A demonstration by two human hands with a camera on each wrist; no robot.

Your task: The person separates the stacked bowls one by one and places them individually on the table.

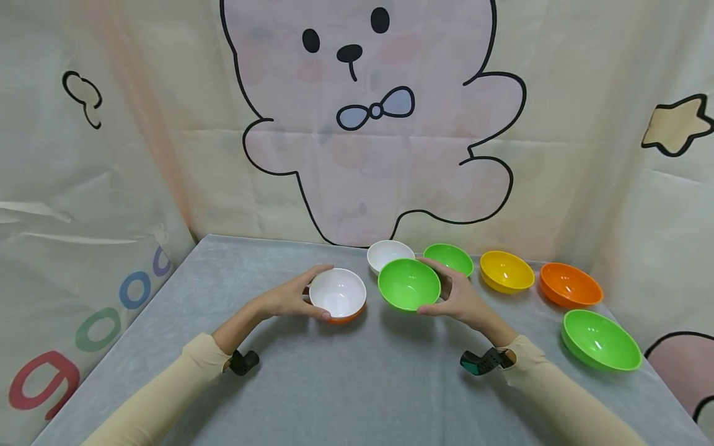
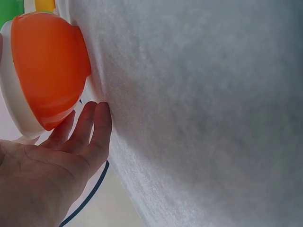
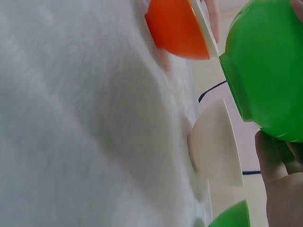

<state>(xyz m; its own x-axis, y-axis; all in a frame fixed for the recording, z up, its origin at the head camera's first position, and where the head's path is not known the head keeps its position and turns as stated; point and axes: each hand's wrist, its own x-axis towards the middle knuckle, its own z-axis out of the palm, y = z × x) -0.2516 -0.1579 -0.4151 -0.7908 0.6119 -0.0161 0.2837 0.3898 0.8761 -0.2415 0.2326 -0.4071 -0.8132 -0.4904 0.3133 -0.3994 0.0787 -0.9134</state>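
Observation:
A white bowl (image 1: 337, 291) sits inside an orange bowl (image 2: 49, 66), its pale rim standing above the orange wall. My left hand (image 1: 291, 296) grips this pair from the left side, thumb at the near side and fingers behind. In the left wrist view the orange base is at or close to the cloth. To the right, my right hand (image 1: 458, 296) holds a green bowl (image 1: 409, 285) by its right side, thumb in front. The right wrist view shows that green bowl (image 3: 270, 71) raised off the cloth, tilted in that view, beside the orange bowl (image 3: 177, 28).
Behind the hands stand another white bowl (image 1: 385, 251) and a second green bowl (image 1: 453, 257). Further right come a yellow bowl (image 1: 506, 272), an orange bowl (image 1: 570, 286) and a larger green bowl (image 1: 601, 341). Grey cloth (image 1: 357, 390) covers the table; printed curtains (image 1: 558, 124) enclose it.

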